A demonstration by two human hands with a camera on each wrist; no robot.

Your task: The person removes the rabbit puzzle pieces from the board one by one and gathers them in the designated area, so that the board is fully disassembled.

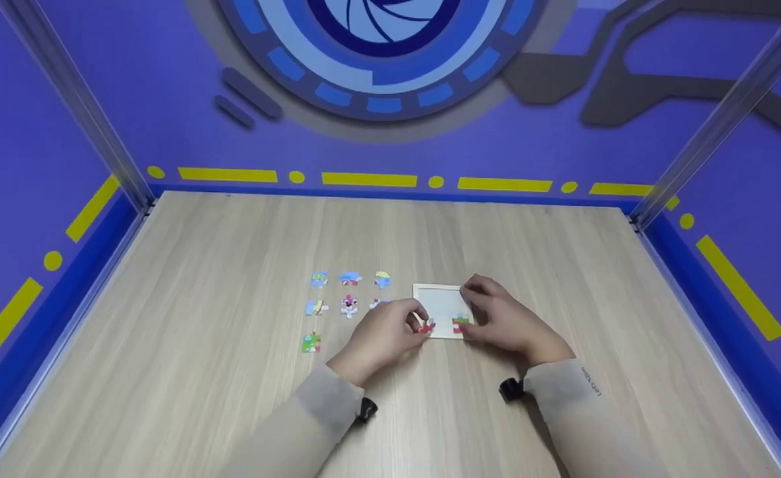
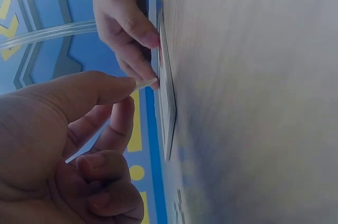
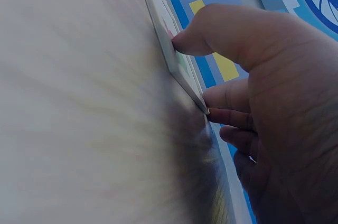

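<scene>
A shallow white puzzle tray (image 1: pixel 438 303) with a raised rim lies flat on the table between the two hands. My left hand (image 1: pixel 387 332) pinches a small red puzzle piece (image 1: pixel 426 327) between thumb and index finger, over the tray's near left corner. In the left wrist view that puzzle piece (image 2: pixel 146 83) shows its thin pale edge, tilted. My right hand (image 1: pixel 507 318) grips the tray's right side, fingers at the far corner and thumb towards the near one. Beside this thumb, a green and red puzzle piece (image 1: pixel 459 322) sits in the tray's near right corner, partly covered.
Several loose puzzle pieces lie in rows left of the tray, among them a dog-faced piece (image 1: pixel 348 305) and a green piece (image 1: pixel 311 342). The left hand partly hides another piece (image 1: pixel 378 302). Blue walls (image 1: pixel 390 156) enclose the wooden table (image 1: pixel 231 279) at the back and sides.
</scene>
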